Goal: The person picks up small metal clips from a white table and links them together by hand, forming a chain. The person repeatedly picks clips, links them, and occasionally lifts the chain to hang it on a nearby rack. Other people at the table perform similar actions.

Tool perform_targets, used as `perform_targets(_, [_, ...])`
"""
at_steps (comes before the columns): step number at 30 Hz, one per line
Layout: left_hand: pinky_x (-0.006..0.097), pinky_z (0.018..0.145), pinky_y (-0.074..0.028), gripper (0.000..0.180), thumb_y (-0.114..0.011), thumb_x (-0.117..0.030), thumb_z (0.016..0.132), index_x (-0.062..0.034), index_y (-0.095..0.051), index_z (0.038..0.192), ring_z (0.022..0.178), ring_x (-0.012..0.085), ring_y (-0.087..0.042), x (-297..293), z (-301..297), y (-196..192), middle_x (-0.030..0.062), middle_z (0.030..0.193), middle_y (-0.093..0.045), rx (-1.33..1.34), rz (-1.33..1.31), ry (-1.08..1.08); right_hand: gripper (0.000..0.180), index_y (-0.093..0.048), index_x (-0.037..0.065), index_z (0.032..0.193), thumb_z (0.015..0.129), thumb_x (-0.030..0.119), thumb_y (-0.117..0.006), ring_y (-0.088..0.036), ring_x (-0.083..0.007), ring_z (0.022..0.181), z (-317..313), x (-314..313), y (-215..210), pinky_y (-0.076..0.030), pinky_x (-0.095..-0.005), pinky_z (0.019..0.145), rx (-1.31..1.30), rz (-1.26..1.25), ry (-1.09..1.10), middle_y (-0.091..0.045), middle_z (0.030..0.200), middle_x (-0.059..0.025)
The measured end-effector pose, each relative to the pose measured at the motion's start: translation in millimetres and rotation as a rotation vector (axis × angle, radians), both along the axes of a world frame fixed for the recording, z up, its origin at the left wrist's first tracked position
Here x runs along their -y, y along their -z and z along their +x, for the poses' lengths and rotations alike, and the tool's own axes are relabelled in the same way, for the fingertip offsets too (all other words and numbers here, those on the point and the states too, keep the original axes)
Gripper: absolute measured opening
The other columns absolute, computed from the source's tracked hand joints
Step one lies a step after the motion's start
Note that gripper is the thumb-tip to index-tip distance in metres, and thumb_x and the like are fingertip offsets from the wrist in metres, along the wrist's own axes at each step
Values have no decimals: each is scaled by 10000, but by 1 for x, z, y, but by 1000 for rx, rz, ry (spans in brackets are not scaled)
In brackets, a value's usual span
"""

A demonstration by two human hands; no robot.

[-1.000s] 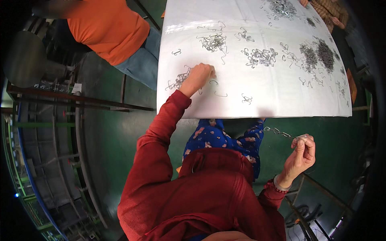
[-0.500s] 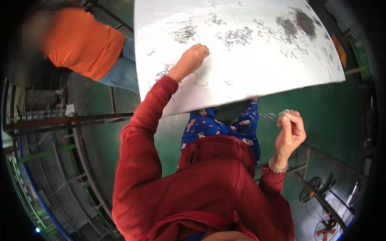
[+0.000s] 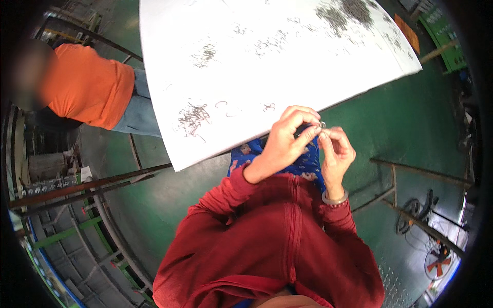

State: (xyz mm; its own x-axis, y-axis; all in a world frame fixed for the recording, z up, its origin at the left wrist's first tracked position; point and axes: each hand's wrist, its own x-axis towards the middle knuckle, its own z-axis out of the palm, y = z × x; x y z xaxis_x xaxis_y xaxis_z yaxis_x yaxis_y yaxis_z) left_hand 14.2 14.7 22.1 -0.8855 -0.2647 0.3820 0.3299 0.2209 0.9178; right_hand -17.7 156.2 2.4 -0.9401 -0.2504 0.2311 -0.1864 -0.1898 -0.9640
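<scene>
In front of my lap my two hands meet at the fingertips. My left hand [image 3: 287,137] pinches at a small silvery metal hook [image 3: 322,124]. From the other side my right hand [image 3: 336,154], a bracelet at its wrist, grips the same small cluster with thumb and forefinger. How many pieces are there, and how they join, is too small to tell. Past my hands lies a white tabletop [image 3: 226,138] with loose curved wire hooks; the nearest pile of hooks [image 3: 193,119] is at its left corner, and a few stray hooks [image 3: 268,107] lie near its front edge.
More hook piles [image 3: 205,55] are spread over the table, with dense dark heaps [image 3: 355,13] at the far right. A person in an orange shirt [image 3: 92,87] is at the table's left side. Metal frame bars [image 3: 92,185] run at left, others [image 3: 421,172] at right.
My left hand has come back from the table's hook piles to my right hand. My right hand has moved inward and up. The view has shifted, so the table sits further left.
</scene>
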Motion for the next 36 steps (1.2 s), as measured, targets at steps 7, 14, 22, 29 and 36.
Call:
perform_targets(7, [298,788,-532,47,-569,-14,931,-4,-584,975,919,172,-649,-4,2,-1,123,974,-674,74,84,51,142,-682,-38,981,860,-82,-624,-554,-75,746,-6,-7,4,-483,-207,620,-91,173,11,-634,884,-60])
perform_targets(14, [329,788,-493,92,-666,7,833,-30,-614,900,864,220,-635,-2,1,-9,86,900,-681,-95,-91,18,196,-678,-36,1076,910,12,-586,-534,-80,657,-77,7,10,-434,-206,581,-38,361,22,-648,827,-61])
perform_targets(22, [318,792,-482,117,-675,18,823,-37,-616,908,866,210,-624,-4,4,-13,64,902,-670,-40,-109,-5,193,-705,15,1006,823,70,-670,-630,-288,769,-227,166,84,-495,-342,703,-585,679,-234,-636,847,-163])
perform_targets(29, [319,787,-482,115,-659,3,845,-43,-604,936,874,211,-629,5,9,-8,68,919,-675,-23,-135,-14,142,-694,-18,912,780,31,-682,-640,-312,729,-230,170,101,-513,-384,679,-701,801,-258,-654,784,-151])
perform_targets(36, [344,776,-470,93,-664,-52,854,-61,-625,938,845,221,-601,-2,15,1,33,898,-652,-13,-47,-20,115,-684,-33,870,802,60,-693,-619,-161,551,-213,111,77,-509,-277,519,179,457,-416,-672,704,-103])
